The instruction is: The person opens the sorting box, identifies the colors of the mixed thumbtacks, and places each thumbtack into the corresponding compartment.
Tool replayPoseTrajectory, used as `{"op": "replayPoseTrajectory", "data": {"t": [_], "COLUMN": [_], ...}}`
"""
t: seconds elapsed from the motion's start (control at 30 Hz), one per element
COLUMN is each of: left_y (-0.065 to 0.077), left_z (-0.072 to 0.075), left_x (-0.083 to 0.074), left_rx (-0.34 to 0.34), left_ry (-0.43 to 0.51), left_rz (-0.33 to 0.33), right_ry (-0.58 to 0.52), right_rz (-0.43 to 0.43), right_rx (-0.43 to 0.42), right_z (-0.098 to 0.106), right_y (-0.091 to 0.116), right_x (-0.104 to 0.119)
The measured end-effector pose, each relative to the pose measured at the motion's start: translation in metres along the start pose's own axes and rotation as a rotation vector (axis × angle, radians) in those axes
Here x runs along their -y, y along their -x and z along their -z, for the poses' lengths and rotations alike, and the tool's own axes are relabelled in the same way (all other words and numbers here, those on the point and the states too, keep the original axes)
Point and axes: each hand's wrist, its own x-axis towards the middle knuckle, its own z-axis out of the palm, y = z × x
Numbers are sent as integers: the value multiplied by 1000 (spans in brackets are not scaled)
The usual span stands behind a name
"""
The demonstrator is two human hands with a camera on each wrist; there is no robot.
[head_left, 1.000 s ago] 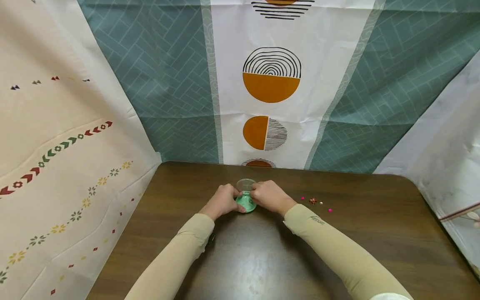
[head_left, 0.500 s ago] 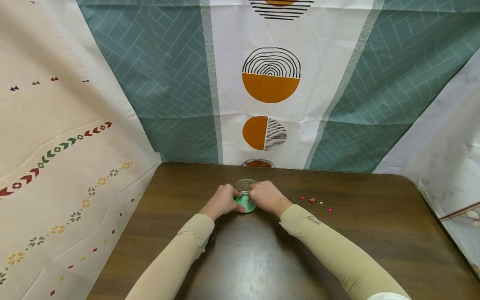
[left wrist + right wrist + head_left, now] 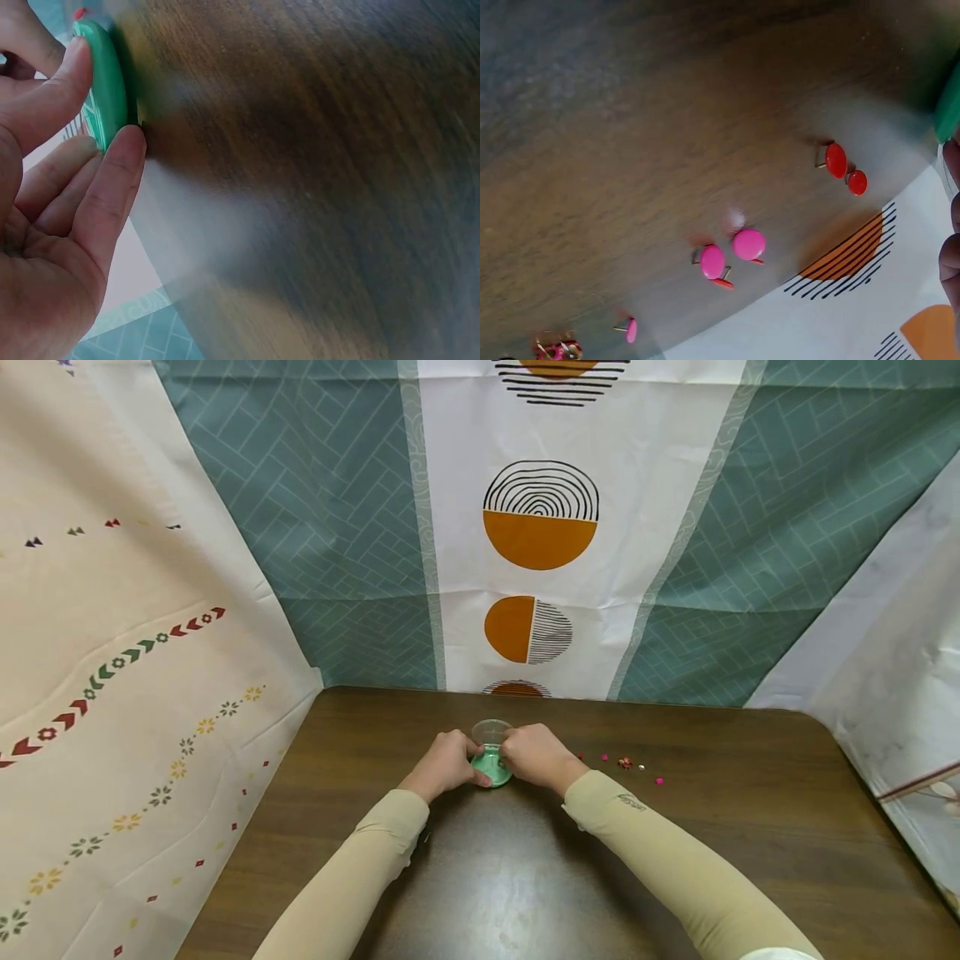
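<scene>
Brown wood tabletop (image 3: 480, 877) meets a patterned curtain (image 3: 360, 527) at its far edge. Head view: both hands meet at a green container (image 3: 492, 770) with a clear round upper part (image 3: 491, 728). Tipping is the likeliest fault: if the left hand (image 3: 444, 763) slackens while the right hand (image 3: 536, 754) pushes sideways, the container could tilt or slide. Its position is between the hands, near the table's far edge, with fingers of each hand against or just beside it.

Left wrist view: the left hand pinches the green rim between thumb (image 3: 76, 64) and fingers. Uneven pressure here could let the smooth edge slip.

Right wrist view: two red discs (image 3: 836, 160) and several pink discs (image 3: 748, 244) with thin metal prongs lie near the container, which shows at the frame's right edge. A careless sweep of the right hand could scatter them or prick a finger. Its fingers are curled at the container; whether they grip anything cannot be told.
</scene>
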Motion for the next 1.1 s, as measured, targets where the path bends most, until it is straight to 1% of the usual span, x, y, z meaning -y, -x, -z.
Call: {"op": "replayPoseTrajectory", "data": {"t": [0.13, 0.3, 0.43, 0.6, 0.83, 0.97, 1.1], "left_y": [1, 1, 1, 1, -1, -1, -2], "left_z": [0, -2, -2, 0, -2, -2, -3], "left_x": [-1, -1, 0, 0, -2, -1, 0], "left_rx": [1, 3, -3, -5, -4, -4, -14], "left_ry": [7, 8, 1, -4, -17, -19, -14], "left_rz": [9, 1, 0, -10, -28, -31, -36], "right_ry": [-81, -209, -254, -301, -374, -387, -384], "right_rz": [-27, -90, -157, -285, -474, -551, -610], "right_rx": [10, -40, -77, -88, -88, -84, -64], "right_z": [1, 7, 17, 36, 60, 66, 63], "right_y": [5, 17, 33, 58, 104, 127, 149], "right_x": [-4, -15, -31, -56, -87, -100, -113]}}
